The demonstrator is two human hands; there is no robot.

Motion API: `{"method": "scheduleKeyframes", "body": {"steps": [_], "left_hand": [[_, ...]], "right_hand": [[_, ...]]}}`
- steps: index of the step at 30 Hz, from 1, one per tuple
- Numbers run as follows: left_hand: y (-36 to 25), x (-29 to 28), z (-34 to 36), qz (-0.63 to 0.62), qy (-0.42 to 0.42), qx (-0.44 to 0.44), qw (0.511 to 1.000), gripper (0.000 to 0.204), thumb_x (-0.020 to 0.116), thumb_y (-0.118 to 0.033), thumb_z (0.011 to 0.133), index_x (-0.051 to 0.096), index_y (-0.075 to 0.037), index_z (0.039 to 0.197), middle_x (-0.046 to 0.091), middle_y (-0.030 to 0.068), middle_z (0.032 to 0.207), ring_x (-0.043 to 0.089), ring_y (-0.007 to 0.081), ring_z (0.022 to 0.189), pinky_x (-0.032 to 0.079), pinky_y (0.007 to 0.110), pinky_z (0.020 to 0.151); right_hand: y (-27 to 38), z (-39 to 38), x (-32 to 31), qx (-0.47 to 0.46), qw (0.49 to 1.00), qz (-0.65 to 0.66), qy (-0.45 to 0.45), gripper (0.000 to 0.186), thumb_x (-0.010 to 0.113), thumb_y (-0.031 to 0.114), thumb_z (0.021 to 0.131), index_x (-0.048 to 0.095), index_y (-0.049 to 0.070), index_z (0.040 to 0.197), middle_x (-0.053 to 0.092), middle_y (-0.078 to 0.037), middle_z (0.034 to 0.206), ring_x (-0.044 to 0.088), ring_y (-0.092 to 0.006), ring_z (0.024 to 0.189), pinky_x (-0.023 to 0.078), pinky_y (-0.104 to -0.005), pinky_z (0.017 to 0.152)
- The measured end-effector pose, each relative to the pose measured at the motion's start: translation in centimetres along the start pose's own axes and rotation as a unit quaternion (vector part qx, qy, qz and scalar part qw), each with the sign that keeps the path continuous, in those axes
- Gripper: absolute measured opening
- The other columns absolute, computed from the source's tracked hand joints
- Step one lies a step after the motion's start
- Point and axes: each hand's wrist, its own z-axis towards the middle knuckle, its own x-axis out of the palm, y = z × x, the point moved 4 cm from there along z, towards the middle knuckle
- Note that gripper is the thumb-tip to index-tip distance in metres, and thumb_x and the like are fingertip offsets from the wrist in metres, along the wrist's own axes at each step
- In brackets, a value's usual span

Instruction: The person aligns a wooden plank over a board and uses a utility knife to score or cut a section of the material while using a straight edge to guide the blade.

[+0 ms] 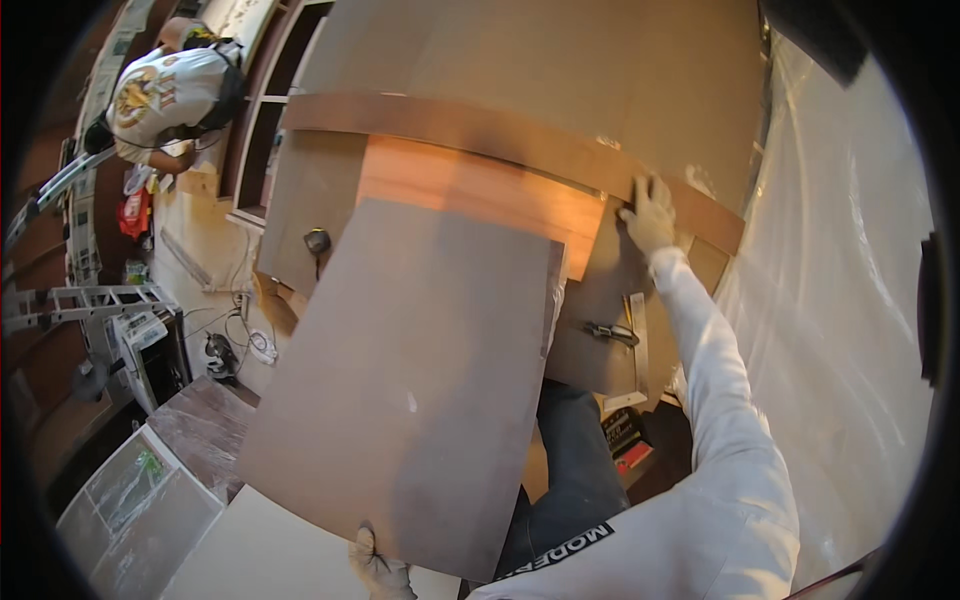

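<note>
Fingers of the left hand gripped the near edge of the grey-brown panel; one digit lay on the upper face, the others were hidden. Fingers of the right hand were spread, the tips on a long brown strip and the thumb set apart.

At far left, a co-worker in a white printed shirt was bent over beside a ladder. Proceeding right, a dark tape measure lay near the left edge of the bench. The panel extended over the middle of the bench, its near end projecting past the near edge, and partly covered an orange-lit board; full contact beneath could not be determined. The strip ran across beyond that board. Toward the bench's near right corner lay a dark hand tool, a yellow pencil and, nearest the right edge, an L-shaped square. Translucent plastic sheeting hung at far right.
</note>
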Motion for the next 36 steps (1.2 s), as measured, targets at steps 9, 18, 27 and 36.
{"method": "scheduleKeyframes", "body": {"steps": [9, 18, 27, 36], "left_hand": [[7.9, -0.7, 1.2, -0.291, -0.053, -0.179, 0.938, 0.037, 0.063, -0.013, 0.101, 0.058, 0.005, 0.132, 0.067, 0.017, 0.126, 0.068, 0.0286, 0.113, 0.06, 0.044, 0.096], [11.3, -3.5, 0.1, -0.202, -0.014, -0.127, 0.971, 0.03, 0.06, -0.017, 0.106, 0.059, 0.001, 0.129, 0.068, 0.0143, 0.123, 0.068, 0.0229, 0.108, 0.059, 0.039, 0.095], [11.3, -4.4, 0.6, 0.005, 0.054, -0.026, 0.998, 0.032, 0.054, -0.023, 0.11, 0.063, 0.005, 0.122, 0.069, 0.0126, 0.12, 0.066, 0.0189, 0.106, 0.058, 0.036, 0.094], [12.8, -5.7, 0.0, -0.076, 0.019, -0.086, 0.993, 0.036, 0.057, -0.017, 0.105, 0.056, 0.009, 0.13, 0.065, 0.0175, 0.127, 0.065, 0.0279, 0.114, 0.057, 0.042, 0.098]], "right_hand": [[-0.4, -3.8, 8.4, 0.333, 0.548, 0.76, 0.104, 0.031, 0.065, 0.028, 0.103, 0.062, 0.002, 0.12, 0.062, -0.004, 0.092, 0.064, -0.0204, 0.08, 0.058, -0.0362, 0.077], [3.1, -1.0, 10.8, 0.417, 0.315, 0.852, -0.027, 0.029, 0.063, 0.034, 0.104, 0.06, 0.008, 0.116, 0.062, -0.012, 0.103, 0.063, -0.0277, 0.098, 0.056, -0.0486, 0.091], [0.5, 4.7, 9.0, 0.376, 0.301, 0.875, 0.043, 0.041, 0.058, 0.028, 0.105, 0.053, 0.008, 0.141, 0.054, -0.017, 0.144, 0.063, -0.0355, 0.117, 0.053, -0.0518, 0.097], [-0.5, 9.4, 5.1, 0.332, 0.555, 0.763, 0.031, 0.042, 0.06, 0.023, 0.103, 0.052, 0.002, 0.138, 0.055, -0.014, 0.138, 0.057, -0.031, 0.121, 0.056, -0.0502, 0.088]]}}
